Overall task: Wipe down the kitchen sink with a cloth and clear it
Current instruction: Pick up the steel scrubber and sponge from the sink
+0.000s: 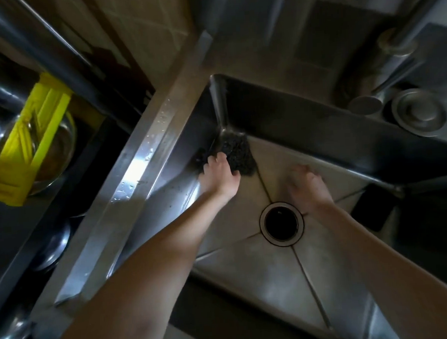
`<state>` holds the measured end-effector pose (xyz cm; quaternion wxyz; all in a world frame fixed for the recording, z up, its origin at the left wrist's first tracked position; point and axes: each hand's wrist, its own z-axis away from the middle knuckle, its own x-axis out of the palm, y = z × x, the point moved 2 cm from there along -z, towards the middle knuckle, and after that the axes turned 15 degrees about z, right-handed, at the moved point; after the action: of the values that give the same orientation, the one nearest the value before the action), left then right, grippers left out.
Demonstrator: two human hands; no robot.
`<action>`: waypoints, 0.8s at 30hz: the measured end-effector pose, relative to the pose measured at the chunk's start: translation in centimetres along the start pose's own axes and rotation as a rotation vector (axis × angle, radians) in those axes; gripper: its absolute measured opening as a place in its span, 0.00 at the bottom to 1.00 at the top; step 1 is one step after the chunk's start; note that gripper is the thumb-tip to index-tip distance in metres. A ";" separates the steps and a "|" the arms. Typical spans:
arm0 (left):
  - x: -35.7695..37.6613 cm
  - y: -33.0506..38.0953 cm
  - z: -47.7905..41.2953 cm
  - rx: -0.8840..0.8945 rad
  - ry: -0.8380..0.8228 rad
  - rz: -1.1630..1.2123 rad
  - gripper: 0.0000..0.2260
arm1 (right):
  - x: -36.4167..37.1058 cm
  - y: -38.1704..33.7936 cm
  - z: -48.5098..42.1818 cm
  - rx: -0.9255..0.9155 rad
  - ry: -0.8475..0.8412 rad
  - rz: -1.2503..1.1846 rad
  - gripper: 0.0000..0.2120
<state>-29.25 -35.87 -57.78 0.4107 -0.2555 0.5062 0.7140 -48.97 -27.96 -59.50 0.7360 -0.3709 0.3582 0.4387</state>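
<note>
Bare left forearm [150, 266], bare right forearm [383, 269]

This was a kitchen. A deep stainless steel sink [326, 280] with a round drain [281, 223] in its floor was set into a steel counter [263, 58], and a tap [402, 38] rose at the back corner. Beige tiles [142, 31] covered the wall behind. Shiny steel bowls [58, 152] sat crowded just left of the sink's wet rim [138, 153].

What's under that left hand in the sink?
A dark cloth, held by the left hand against the sink's far corner. The steel beneath the cloth is covered, so unseen.
</note>
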 end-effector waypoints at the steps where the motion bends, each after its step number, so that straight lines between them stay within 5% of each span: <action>1: 0.4 0.0 -0.4 -0.006 0.003 -0.010 0.24 | 0.0 0.0 -0.5 -0.001 0.005 -0.014 0.17; 9: 2.8 0.9 -3.7 -0.075 0.093 -0.004 0.37 | 0.5 0.0 -3.1 -0.015 0.091 -0.072 0.20; 19: 5.4 2.0 -5.5 -0.197 0.029 -0.037 0.40 | 0.8 2.8 -1.3 0.018 0.186 -0.092 0.18; 24: 6.8 3.1 -4.7 -0.102 -0.020 -0.119 0.36 | 1.2 5.1 0.5 0.047 0.204 -0.039 0.19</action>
<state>-35.70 -38.48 -63.13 0.4439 -0.2984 0.4490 0.7158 -53.05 -25.30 -61.49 0.7124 -0.4030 0.4344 0.3758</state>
